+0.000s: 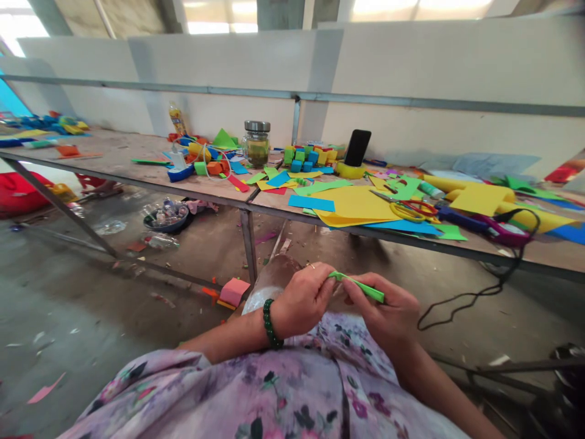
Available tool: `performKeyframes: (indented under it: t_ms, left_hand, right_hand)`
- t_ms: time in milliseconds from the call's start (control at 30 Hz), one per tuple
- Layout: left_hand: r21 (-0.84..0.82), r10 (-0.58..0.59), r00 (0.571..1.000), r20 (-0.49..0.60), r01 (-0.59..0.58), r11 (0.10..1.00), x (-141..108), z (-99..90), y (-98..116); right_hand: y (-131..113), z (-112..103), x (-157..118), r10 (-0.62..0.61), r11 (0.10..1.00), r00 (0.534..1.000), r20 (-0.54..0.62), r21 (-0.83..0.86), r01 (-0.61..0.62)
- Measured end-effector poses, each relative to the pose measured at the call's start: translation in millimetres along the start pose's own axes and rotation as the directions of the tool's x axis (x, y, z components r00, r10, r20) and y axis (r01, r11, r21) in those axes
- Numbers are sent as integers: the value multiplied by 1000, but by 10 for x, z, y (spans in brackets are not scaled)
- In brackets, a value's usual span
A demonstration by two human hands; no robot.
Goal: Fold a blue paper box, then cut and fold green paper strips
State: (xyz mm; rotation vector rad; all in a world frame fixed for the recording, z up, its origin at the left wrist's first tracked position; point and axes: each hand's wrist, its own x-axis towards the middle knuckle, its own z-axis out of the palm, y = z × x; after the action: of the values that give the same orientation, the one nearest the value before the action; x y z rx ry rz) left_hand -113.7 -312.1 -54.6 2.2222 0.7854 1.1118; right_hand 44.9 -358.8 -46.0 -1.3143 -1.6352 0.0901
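Observation:
Above my lap, both hands pinch a narrow green paper strip. My left hand, with a green bead bracelet on its wrist, grips the strip's left end, where it looks bent or folded. My right hand holds it a little further along, and the strip's flat end sticks out to the right over the fingers. The fingertips nearly meet. On the table edge ahead lie yellow paper sheets, a blue paper piece and scissors with yellow and red handles.
Along the long table stand a lidded glass jar, several folded paper cubes, a phone on a yellow tape roll and a bottle. A purple device with a black cord hangs near the edge. Below sits a basin.

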Motion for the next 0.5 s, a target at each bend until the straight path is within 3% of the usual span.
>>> performKeyframes:
  t_ms: [167,267,400,500]
  left_hand:
    - [38,-3,1000,-1,3,999,-6,-41,9]
    - [-26,-37,999,-5,36,999,-9,-29,-8]
    - [-298,-178,984,17,175,938,-6,83,-73]
    - [-562,-292,947,137,316,764,15,160,-99]
  right_hand:
    - [23,-2,-30,-201,973,979,7,-111,201]
    - [56,16,-75,-384,903,923,21,-197,381]
    - [110,34,-127,-532,791,844,67,-316,524]
    - [144,21,-125,-546,763,828,128,-332,555]
